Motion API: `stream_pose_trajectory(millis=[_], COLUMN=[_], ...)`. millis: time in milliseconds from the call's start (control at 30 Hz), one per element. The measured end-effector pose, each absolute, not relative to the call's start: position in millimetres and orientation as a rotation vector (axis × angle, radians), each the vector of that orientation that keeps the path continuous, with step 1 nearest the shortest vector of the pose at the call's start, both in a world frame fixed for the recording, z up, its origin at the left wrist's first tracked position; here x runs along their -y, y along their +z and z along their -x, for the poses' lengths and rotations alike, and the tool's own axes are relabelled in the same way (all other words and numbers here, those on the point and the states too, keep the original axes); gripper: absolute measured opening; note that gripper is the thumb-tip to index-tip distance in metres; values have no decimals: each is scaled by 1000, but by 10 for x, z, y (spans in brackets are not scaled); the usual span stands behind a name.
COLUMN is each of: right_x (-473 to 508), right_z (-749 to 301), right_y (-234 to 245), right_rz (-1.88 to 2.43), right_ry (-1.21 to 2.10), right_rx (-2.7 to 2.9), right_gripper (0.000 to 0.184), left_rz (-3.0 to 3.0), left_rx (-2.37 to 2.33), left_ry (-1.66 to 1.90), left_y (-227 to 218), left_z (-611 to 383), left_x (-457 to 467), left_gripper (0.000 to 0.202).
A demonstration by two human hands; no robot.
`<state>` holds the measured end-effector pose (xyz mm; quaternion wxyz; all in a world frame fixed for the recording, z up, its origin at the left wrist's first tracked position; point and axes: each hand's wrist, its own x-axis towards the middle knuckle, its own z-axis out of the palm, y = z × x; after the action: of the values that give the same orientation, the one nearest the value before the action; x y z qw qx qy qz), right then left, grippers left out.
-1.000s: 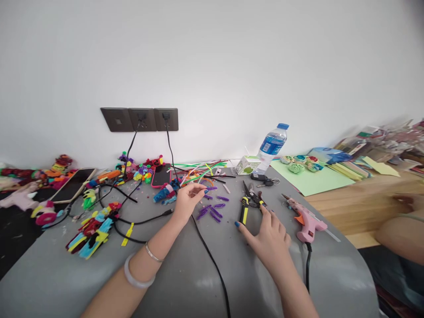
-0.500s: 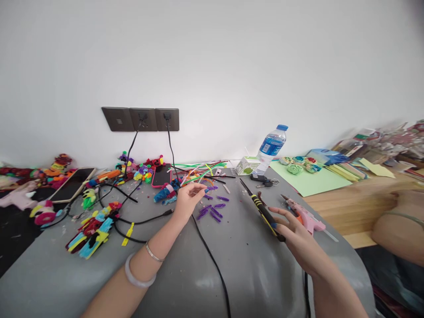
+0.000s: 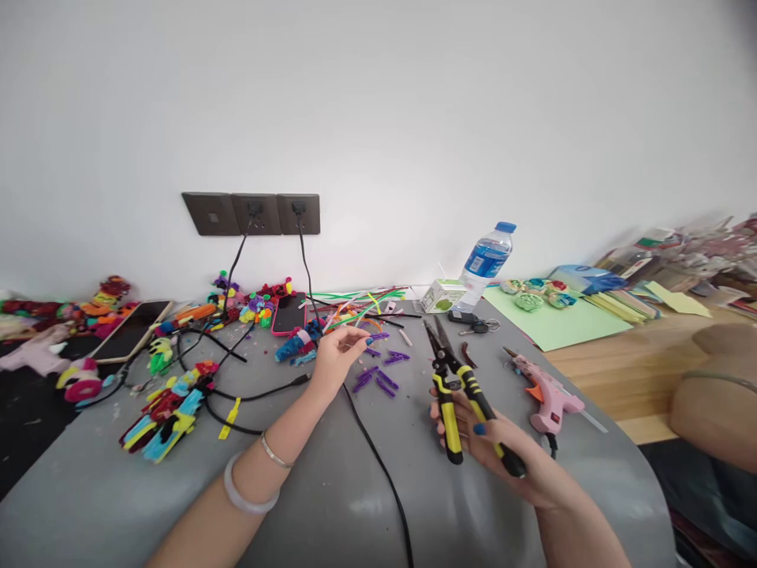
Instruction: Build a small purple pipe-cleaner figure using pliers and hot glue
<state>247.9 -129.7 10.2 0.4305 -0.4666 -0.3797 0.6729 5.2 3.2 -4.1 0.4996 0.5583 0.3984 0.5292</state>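
Note:
My left hand point(image 3: 341, 356) is closed in a pinch on a short purple pipe cleaner piece point(image 3: 380, 336) above the back of the grey table. Several more purple pieces point(image 3: 385, 383) lie just right of and below it. My right hand point(image 3: 482, 442) is wrapped round the handles of wire-cutting pliers point(image 3: 454, 386) with yellow and black grips. The pliers' handles and jaws are spread, with the tips pointing toward the wall and nothing between them. A pink glue gun point(image 3: 550, 398) lies right of my right hand.
Loose pipe cleaners point(image 3: 355, 304), a drink carton point(image 3: 442, 296), a water bottle point(image 3: 486, 264) and keys point(image 3: 486, 324) stand or lie along the back. Black cables point(image 3: 378, 465) cross the table. Colourful pipe cleaner figures point(image 3: 165, 414) lie left. Another person's arm point(image 3: 713, 394) is at right.
My right hand has turned the pliers so both handles show, and their jaws have spread apart. My left hand has stayed in place.

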Motion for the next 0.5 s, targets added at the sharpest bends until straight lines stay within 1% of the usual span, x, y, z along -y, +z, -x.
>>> stream_pose_trajectory(millis=[67, 200, 333, 500], right_x=[1320, 1333, 1296, 1263], right_z=[-2459, -2370, -2249, -2160], right_y=[101, 153, 219, 217], right_rz=[1267, 1363, 1425, 1437], right_ry=[1678, 1653, 1623, 1605], right_rx=[1021, 1172, 1317, 1330], right_gripper=[42, 41, 35, 39], left_rz=[-1350, -1388, -1421, -1421], left_rx=[-956, -959, -955, -937], left_ry=[1282, 1300, 1311, 1275], left_y=[-47, -50, -46, -54], left_z=[-51, -54, -59, -59], left_x=[-35, -36, -30, -22], left_gripper=[21, 19, 19, 20])
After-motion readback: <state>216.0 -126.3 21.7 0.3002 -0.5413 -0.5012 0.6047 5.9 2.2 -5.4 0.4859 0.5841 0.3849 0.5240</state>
